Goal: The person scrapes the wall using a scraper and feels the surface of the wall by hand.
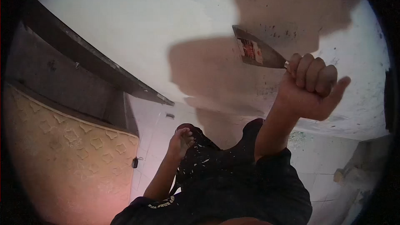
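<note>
My right hand (pixel 311 84) is closed around the handle of a putty knife (pixel 258 52), raised in front of the white wall (pixel 137 29). The knife's wide, dark blade points up and left and carries a worn red label. Whether its edge touches the wall, I cannot tell. Low beside my thigh hangs my left hand (pixel 182 142), its fingers loosely bent and nothing visible in them. White flecks dot my dark trousers (pixel 204 152).
A tan patterned mattress (pixel 75 150) stands at the left, near a dark wooden ledge (pixel 96 60). Pale tiles cover the floor (pixel 154 135), where a small dark object (pixel 135 162) sits by the mattress. Pale clutter (pixel 354 177) lies at the lower right.
</note>
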The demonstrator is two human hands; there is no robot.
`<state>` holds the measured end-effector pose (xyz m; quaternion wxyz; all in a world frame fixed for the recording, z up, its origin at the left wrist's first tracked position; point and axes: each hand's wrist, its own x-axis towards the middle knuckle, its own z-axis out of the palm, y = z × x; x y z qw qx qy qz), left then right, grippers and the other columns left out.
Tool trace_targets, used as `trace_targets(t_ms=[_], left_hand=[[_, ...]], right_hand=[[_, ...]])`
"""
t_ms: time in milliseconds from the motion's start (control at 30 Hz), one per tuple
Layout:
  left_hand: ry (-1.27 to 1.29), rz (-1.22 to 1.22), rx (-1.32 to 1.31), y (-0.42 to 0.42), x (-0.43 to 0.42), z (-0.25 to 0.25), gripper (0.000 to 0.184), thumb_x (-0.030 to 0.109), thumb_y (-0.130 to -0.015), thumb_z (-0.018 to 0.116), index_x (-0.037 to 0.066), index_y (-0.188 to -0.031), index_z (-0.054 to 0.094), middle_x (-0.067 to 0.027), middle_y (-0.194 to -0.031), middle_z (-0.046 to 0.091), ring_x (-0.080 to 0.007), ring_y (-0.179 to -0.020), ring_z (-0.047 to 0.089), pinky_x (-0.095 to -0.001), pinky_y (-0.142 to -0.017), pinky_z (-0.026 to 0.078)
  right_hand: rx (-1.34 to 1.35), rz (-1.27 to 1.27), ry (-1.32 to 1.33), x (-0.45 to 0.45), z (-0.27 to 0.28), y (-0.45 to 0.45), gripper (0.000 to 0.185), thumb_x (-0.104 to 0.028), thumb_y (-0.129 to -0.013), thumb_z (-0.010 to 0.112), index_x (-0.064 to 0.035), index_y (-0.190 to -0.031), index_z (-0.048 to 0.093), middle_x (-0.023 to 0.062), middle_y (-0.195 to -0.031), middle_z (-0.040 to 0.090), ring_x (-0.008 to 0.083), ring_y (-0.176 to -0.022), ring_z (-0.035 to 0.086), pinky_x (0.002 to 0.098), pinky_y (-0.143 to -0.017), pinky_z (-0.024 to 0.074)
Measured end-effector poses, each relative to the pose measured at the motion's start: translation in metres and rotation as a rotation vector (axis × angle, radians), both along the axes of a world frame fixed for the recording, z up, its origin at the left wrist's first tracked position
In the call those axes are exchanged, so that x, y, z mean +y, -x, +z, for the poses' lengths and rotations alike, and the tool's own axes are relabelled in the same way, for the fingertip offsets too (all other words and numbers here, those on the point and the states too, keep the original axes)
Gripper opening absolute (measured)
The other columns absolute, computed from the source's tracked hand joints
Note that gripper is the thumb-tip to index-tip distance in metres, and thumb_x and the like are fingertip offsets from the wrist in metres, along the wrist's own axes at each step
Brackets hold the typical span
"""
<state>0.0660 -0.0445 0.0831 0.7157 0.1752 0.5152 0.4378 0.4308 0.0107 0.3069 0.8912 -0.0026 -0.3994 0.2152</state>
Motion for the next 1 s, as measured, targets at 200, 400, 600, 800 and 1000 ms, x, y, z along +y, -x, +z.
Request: trace_targets(t_ms=[200,400,600,800,1000], left_hand=[[-0.008,0.116,0.073,0.0,-0.003,0.026,0.016,0.026,-0.09,0.053,0.011,-0.092,0.06,-0.0035,-0.083,0.062,-0.0204,-0.076,0.059,-0.0349,-0.072,0.046],[-0.06,0.044,0.062,-0.015,0.006,0.042,0.016,0.026,-0.09,0.054,0.011,-0.092,0.06,-0.0023,-0.083,0.062,-0.0182,-0.077,0.06,-0.0327,-0.071,0.046],[0.031,0.05,0.169,-0.027,0.002,0.036,0.017,0.024,-0.094,0.05,0.011,-0.093,0.06,-0.002,-0.083,0.062,-0.0189,-0.076,0.06,-0.0338,-0.072,0.046],[-0.019,0.022,0.096,-0.035,0.006,0.039,0.021,0.03,-0.091,0.053,0.011,-0.092,0.06,-0.0025,-0.084,0.062,-0.0167,-0.077,0.059,-0.0323,-0.073,0.045],[-0.062,-0.01,0.107,-0.027,0.004,0.036,0.021,0.03,-0.09,0.054,0.01,-0.094,0.06,-0.0029,-0.085,0.062,-0.0172,-0.078,0.059,-0.033,-0.074,0.046]], right_hand=[[-0.111,0.1,-0.248,0.002,0.016,0.009,0.047,-0.04,-0.099,0.027,-0.0199,-0.056,0.032,-0.0048,-0.046,0.027,0.0088,-0.041,0.021,0.028,-0.044,0.0216],[-0.219,-0.006,-0.025,0.069,-0.028,0.038,0.046,-0.035,-0.101,0.023,-0.0163,-0.064,0.043,-0.0009,-0.046,0.034,0.0086,-0.04,0.028,0.0261,-0.043,0.0316],[-0.27,-0.098,-0.246,0.036,-0.026,0.03,0.028,-0.029,-0.096,0.049,-0.0111,-0.077,0.058,-0.0002,-0.058,0.046,0.0065,-0.05,0.047,0.0246,-0.048,0.0462],[-0.268,0.037,-0.008,0.065,-0.04,0.047,0.041,-0.038,-0.098,0.037,-0.0146,-0.065,0.044,-0.0016,-0.056,0.039,0.007,-0.048,0.04,0.0313,-0.057,0.0459],[-0.206,0.057,-0.024,0.019,-0.031,0.068,0.051,-0.044,-0.1,0.029,-0.016,-0.057,0.036,-0.002,-0.055,0.033,0.0087,-0.049,0.033,0.0342,-0.058,0.0376]])
